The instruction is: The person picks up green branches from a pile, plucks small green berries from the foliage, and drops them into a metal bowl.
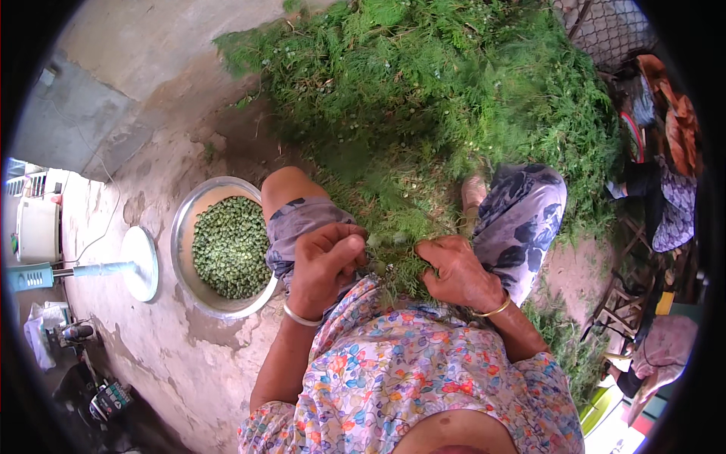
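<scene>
Gripping conifer sprig point(404, 278) in right hand point(460, 272); left hand point(321, 263) fingers curled together, contents unclear. Basin point(215, 305) part-full of green cones point(231, 246); large foliage heap point(454, 91) remains.

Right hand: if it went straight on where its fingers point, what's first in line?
Likely the green sprig, right by the right hand's fingertips. Beyond it, roughly the left hand, though depth is unclear from this one view.
</scene>
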Demonstrator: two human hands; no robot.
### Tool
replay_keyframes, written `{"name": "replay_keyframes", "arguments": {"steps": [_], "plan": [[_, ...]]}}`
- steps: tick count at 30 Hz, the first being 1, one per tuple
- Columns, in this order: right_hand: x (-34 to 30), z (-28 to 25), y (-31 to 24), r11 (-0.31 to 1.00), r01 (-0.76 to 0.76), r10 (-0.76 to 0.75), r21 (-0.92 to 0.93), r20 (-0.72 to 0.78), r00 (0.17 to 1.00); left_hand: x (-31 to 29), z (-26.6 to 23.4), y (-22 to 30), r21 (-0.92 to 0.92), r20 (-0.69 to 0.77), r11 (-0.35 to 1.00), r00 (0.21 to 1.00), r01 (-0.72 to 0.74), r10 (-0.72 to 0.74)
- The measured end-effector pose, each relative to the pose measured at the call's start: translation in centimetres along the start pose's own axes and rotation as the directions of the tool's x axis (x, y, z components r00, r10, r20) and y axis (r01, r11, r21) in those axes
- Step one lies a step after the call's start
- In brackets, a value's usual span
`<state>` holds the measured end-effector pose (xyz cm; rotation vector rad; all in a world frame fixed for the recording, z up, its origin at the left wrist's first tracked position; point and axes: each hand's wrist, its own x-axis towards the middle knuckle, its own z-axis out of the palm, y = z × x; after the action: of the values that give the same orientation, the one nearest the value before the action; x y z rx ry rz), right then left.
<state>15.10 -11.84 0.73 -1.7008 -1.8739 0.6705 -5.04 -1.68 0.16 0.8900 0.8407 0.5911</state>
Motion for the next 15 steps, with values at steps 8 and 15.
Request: {"name": "replay_keyframes", "arguments": {"steps": [8,15], "plan": [[-0.2,1.1,0.2,0.984,0.097,-0.097,-0.147,0.003,0.995,0.6,0.0,-1.4,0.425,0.027,0.892,0.987,-0.156,0.160],[-0.8,1.1,0.6,0.980,0.127,-0.132,-0.152,-0.021,0.991,1.3,-3.3,-0.2,-0.514,-0.003,0.857,1.000,0.026,-0.031]]}}
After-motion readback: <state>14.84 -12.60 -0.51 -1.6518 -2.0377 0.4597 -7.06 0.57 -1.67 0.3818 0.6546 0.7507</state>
